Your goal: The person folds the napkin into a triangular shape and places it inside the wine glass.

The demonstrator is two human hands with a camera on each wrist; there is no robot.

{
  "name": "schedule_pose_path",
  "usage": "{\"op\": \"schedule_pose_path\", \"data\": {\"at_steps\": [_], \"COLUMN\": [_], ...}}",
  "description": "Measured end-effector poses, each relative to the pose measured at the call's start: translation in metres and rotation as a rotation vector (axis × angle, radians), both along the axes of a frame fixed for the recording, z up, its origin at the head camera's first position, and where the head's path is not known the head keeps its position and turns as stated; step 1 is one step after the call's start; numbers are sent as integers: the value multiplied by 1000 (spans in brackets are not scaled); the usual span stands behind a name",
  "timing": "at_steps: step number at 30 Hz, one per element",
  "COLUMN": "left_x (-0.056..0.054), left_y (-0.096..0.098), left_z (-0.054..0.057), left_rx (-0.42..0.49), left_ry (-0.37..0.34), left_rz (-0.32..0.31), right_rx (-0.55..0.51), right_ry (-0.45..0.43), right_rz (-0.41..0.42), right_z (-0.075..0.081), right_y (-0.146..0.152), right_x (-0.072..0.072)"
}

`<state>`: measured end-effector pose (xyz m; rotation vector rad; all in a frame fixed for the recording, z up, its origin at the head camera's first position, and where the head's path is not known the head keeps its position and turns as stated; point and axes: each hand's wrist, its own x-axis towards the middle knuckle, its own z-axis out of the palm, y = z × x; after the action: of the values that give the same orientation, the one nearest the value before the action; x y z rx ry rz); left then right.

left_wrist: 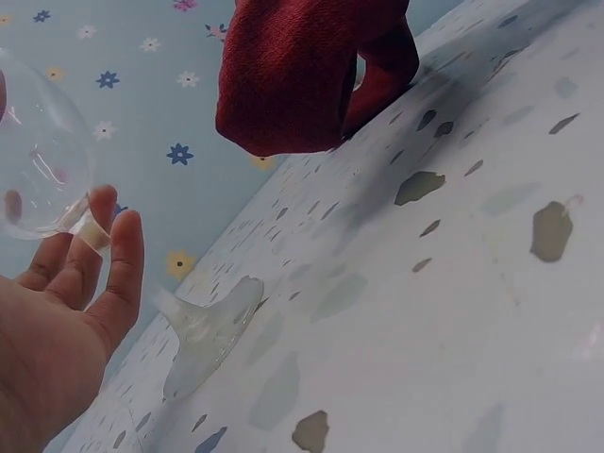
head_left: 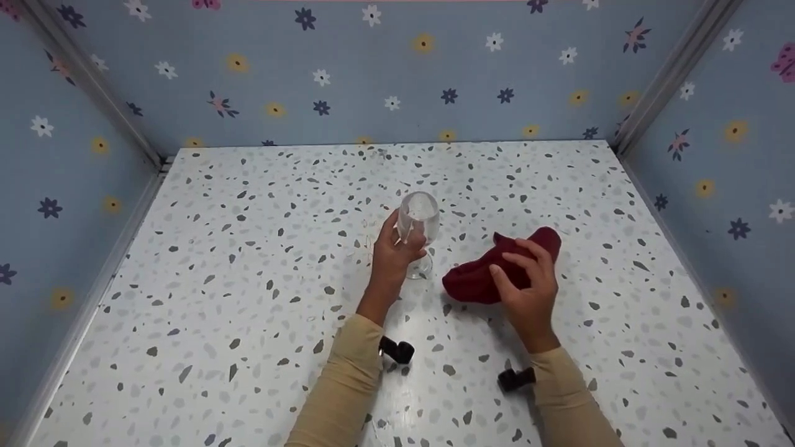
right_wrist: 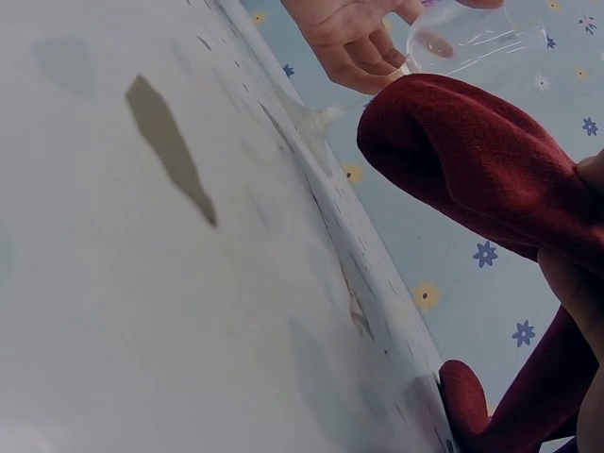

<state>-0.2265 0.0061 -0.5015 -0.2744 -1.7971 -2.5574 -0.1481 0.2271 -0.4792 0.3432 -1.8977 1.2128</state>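
Nearest, two tan sleeves point(head_left: 341, 385) are covering the forearms, with a small black wrist camera point(head_left: 515, 380) sitting beside each cuff. Farther in and to the right, the right hand point(head_left: 531, 282) is gripping a bunched maroon cloth point(head_left: 478, 279), thumb and fingers clamped on its folds. To the left, the left hand point(head_left: 394, 251) is holding a clear stemmed glass point(head_left: 422, 208), its fingers and thumb curling around the lower bowl. The glass is standing roughly upright, apart from the cloth, over the middle of the terrazzo-patterned tabletop point(head_left: 248, 335). Beyond, a blue floral panel point(head_left: 348, 46) is lining the far side.
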Motion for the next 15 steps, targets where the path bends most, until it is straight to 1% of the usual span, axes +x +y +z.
{"op": "schedule_pose_path", "data": {"at_steps": [7,11,15], "left_x": [2,5,8], "left_y": [5,9,12], "left_z": [-3,0,1], "left_rx": [1,-2,-42], "left_ry": [-22,-22,-13], "left_rz": [-6,-15,-3], "right_rx": [6,10,11], "right_ry": [12,28,36], "right_rz": [10,5,2], "right_z": [1,2,1], "right_y": [-1,-1,-1], "right_x": [0,0,-1]}}
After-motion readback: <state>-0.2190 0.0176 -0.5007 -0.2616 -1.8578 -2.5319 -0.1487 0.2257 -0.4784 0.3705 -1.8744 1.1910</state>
